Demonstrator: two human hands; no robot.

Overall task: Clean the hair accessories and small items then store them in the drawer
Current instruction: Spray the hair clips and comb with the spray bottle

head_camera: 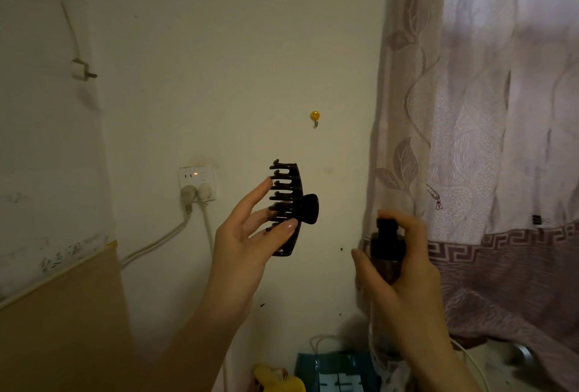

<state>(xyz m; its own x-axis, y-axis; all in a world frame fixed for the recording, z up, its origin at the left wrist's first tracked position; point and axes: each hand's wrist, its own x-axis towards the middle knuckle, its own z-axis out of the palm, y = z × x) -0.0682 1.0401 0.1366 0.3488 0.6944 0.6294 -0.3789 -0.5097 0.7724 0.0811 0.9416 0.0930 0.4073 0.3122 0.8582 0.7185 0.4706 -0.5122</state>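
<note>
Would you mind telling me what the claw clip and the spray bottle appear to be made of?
Claw clip: probably hard plastic, dark with a slight gloss, going by its moulded teeth and the sheen on its hinge tab. Spray bottle: black, likely plastic pump top; brownish translucent body, plastic or glass, unclear in dim light.

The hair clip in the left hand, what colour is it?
The hair clip is black, maybe very dark brown in this dim light. The head view shows it against the pale wall.

Both forearms are raised; the left hand (pixel 250 235) pinches with thumb and fingers, the right hand (pixel 398 269) is curled in a grip, forefinger on top.
</note>
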